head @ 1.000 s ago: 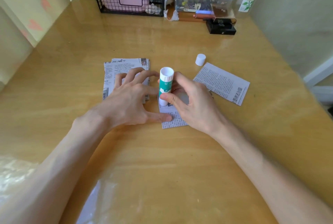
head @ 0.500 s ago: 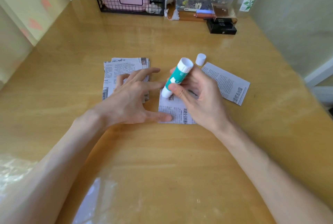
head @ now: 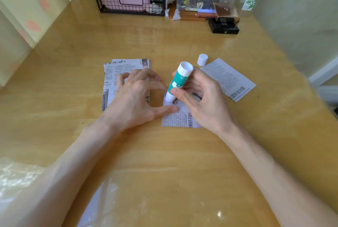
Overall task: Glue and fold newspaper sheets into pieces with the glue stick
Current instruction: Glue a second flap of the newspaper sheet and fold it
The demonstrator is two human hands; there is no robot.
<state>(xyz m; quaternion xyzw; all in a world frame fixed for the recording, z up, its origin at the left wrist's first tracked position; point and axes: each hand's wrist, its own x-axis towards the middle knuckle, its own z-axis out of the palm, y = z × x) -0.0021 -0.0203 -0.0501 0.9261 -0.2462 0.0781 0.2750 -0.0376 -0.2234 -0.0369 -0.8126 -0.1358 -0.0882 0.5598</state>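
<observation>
Glue stick (head: 178, 81) in right hand (head: 203, 98)

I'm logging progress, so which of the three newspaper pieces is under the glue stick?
The small middle piece, beneath the glue stick in the right hand; the left stack and right sheet lie apart.

Much of the small newspaper piece (head: 175, 119) sits under the right hand (head: 199, 97); the left hand (head: 135, 97) hides the middle of the folded stack (head: 109, 80). Lower tip of the glue stick (head: 178, 82) possibly touches that piece. Both forearms (head: 73, 172) cut off at bottom edge; print too small to read.
</observation>
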